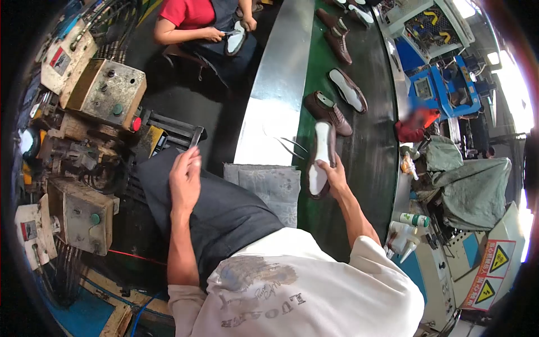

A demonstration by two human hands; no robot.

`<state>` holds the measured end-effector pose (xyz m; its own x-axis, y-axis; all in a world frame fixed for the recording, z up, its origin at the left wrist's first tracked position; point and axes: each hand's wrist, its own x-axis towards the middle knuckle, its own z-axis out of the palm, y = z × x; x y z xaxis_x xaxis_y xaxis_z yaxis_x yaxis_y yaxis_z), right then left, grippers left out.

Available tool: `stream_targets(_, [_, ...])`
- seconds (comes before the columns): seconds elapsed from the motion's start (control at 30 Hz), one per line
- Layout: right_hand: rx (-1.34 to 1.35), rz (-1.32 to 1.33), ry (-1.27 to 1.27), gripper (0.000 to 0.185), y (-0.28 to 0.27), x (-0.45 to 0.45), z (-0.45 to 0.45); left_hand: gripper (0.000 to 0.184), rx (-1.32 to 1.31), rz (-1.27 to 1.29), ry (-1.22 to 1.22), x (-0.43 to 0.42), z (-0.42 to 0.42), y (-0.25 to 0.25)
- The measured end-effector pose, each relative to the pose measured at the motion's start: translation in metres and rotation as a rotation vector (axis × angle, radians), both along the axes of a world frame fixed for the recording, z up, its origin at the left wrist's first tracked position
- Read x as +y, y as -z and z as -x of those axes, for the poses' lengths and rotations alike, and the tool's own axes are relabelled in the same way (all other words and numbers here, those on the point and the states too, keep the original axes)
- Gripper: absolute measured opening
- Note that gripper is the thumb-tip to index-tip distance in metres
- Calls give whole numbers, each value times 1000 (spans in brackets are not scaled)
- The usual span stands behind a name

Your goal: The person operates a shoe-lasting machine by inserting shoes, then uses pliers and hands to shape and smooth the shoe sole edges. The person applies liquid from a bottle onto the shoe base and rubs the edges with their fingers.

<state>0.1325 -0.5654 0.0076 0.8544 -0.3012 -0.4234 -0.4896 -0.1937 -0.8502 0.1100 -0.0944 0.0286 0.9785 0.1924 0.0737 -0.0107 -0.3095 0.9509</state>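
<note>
Over the dark green conveyor belt, my right hand point(334, 173) grips a brown shoe point(321, 151) whose white sole faces up. Just beyond it on the belt a brown shoe point(332, 114) stands upright, and another point(347, 91) lies with its pale sole up. My left hand point(185, 175) is raised above my dark apron point(224, 208), its fingers bent around a small metal tool point(196, 136), only partly visible. Metal tweezers point(292, 147) lie on the shiny metal ledge point(261, 123) beside the belt, near a grey patterned cloth point(269, 188).
Across the ledge, a seated co-worker in a red top point(193, 14) holds a shoe point(236, 38). Soiled machine boxes point(98, 92) stand at the left. More shoes point(338, 42) lie farther up the belt. Bottles point(414, 219) and cloth-covered equipment point(474, 191) are at the right.
</note>
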Motion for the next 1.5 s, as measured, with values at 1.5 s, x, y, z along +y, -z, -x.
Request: stream_targets(1.5, [-507,201,-1485,78,-83,373,-4,72,-26,729,-774,16,73,22])
